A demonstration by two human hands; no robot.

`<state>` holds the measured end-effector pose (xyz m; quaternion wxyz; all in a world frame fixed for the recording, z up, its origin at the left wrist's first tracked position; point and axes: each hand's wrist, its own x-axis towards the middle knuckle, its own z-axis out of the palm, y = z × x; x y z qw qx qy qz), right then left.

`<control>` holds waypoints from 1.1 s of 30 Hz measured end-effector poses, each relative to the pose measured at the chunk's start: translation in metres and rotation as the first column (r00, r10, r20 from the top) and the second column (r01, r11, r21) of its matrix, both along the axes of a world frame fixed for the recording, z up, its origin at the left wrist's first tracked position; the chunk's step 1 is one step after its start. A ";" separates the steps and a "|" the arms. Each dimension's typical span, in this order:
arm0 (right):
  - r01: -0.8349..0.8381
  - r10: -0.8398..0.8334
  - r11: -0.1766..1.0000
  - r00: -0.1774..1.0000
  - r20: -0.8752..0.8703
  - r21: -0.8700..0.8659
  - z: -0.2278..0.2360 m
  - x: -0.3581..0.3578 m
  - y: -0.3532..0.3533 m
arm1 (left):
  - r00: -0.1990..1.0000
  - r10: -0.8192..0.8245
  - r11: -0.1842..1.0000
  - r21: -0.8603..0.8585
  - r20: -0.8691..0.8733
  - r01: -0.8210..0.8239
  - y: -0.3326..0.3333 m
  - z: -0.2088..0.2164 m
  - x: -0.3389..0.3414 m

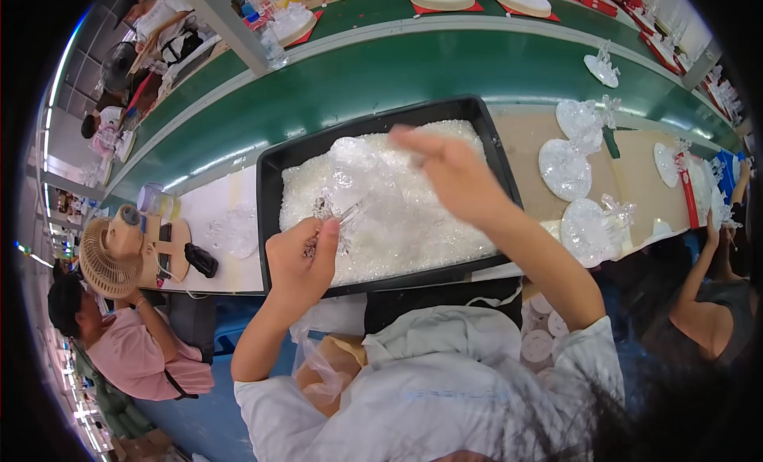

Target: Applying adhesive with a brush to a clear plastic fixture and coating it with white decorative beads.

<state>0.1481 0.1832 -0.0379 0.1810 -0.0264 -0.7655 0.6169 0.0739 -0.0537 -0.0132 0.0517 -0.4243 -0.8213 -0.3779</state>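
My left hand [298,263] is closed around a clear, transparent plastic ornament [346,214] whose parts stick out past the thumb. A round whitish, glittery disc [350,164] shows just beyond it; whether the two are joined I cannot tell. Over the right part of a black tray [501,156] is my right hand [459,176], blurred by motion, its fingers stretched out to the left and no object visible in them. White, sparkling granules [429,243] fill the tray beneath both hands.
Several white glittery discs with clear figures [566,170] stand right of the tray. A beige fan [111,251] and a black pouch [201,260] are at left. Beyond runs a green conveyor belt [358,91]. Co-workers sit on both sides, one in a pink shirt [143,351].
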 end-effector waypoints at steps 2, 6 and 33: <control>-0.044 0.039 0.998 0.996 0.083 0.054 0.005 0.006 -0.004 | 0.982 0.034 0.989 0.134 0.186 -0.060 0.004 -0.004 -0.002; -0.045 0.050 0.979 0.999 0.018 -0.201 -0.001 0.009 -0.018 | 0.960 0.059 0.992 0.089 0.273 -0.086 0.001 -0.008 -0.008; -0.216 0.203 0.966 0.974 0.095 0.144 -0.020 0.018 -0.007 | 0.822 -0.023 0.981 0.173 0.569 -0.092 0.011 -0.010 -0.013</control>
